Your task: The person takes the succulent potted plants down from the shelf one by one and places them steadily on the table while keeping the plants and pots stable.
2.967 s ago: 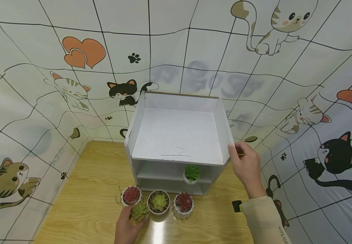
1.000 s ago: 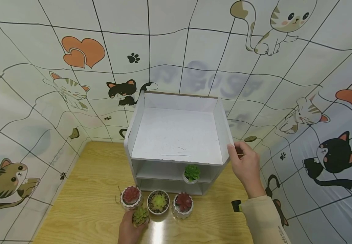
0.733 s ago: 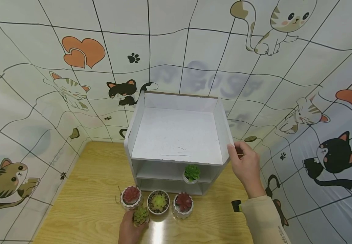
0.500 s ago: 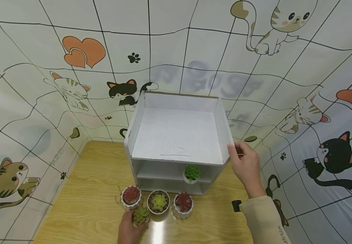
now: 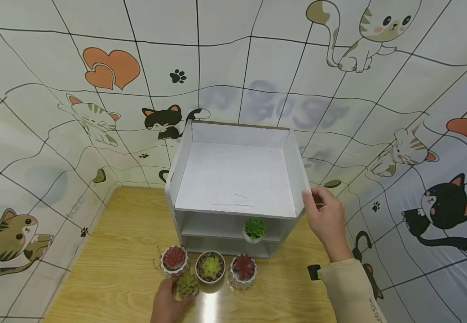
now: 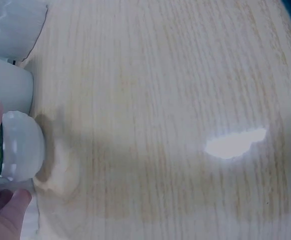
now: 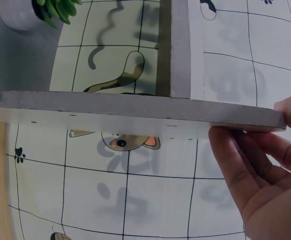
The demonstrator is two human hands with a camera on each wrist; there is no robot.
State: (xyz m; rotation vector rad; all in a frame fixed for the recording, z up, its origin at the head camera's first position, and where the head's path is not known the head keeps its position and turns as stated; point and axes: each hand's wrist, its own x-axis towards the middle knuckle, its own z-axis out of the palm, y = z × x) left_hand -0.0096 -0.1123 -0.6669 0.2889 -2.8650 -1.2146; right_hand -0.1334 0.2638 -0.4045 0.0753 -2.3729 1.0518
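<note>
My left hand point(image 5: 166, 300) has its thumb and fingers around a small potted green succulent point(image 5: 187, 285) at the front of the table. In the left wrist view its white pot point(image 6: 24, 146) sits between the thumb and curled fingers, close to the tabletop; whether it touches is unclear. My right hand point(image 5: 327, 220) pinches the front edge of the right side panel of a white shelf unit point(image 5: 233, 179). The right wrist view shows that panel point(image 7: 135, 107) between thumb and fingers. A bright green succulent point(image 5: 254, 229) in a white pot stands on the middle shelf.
Before the shelf stand a red succulent point(image 5: 174, 259), a yellow-green one point(image 5: 210, 268) and another red one point(image 5: 243, 271), all potted. A small black item point(image 5: 314, 272) lies near the right sleeve. Cat-patterned sheeting point(image 5: 233, 67) surrounds the wooden table point(image 5: 120, 251).
Since three seconds ago, the left-hand succulent has shifted slightly toward the front edge. Over the last half second the left hand has drawn slightly left around it. The right hand and shelf stay put.
</note>
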